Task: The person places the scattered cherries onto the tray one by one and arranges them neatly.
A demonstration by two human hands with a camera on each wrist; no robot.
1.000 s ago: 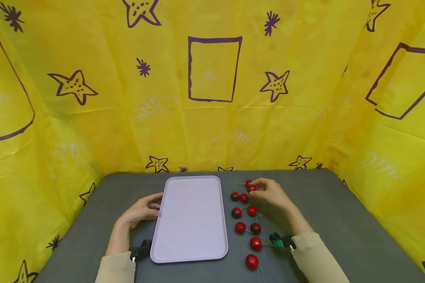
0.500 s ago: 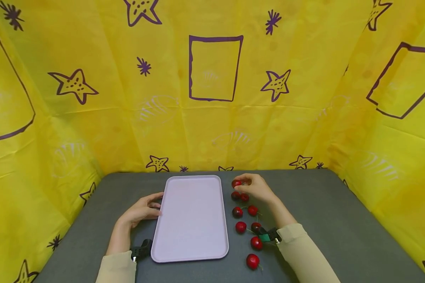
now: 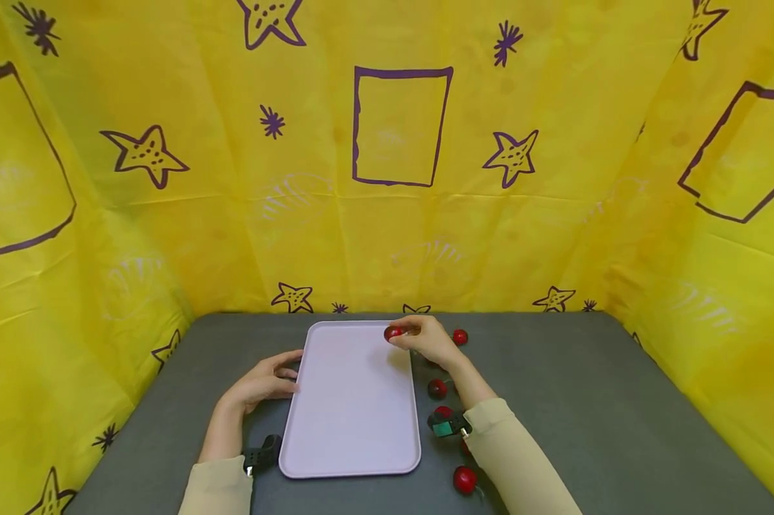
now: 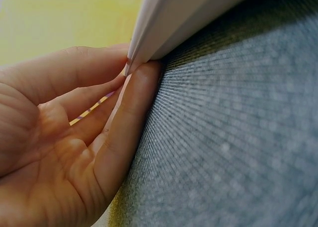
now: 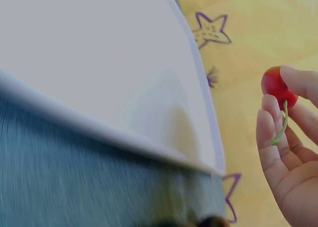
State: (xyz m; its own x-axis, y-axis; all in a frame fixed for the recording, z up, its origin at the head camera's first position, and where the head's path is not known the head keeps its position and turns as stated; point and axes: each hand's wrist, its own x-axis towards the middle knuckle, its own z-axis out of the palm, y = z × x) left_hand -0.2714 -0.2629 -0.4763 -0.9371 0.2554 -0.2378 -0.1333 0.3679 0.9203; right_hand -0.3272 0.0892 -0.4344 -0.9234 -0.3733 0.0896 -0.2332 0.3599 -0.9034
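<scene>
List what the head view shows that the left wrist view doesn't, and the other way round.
Only the head view: the right hand pinching a cherry, other cherries to the right of the tray, and the tray's flat inside. Only the left wrist view: the palm of the left hand, and the outer side of the tray's left edge close up. Both: the left hand touching the tray, the grey table and the yellow cloth.
</scene>
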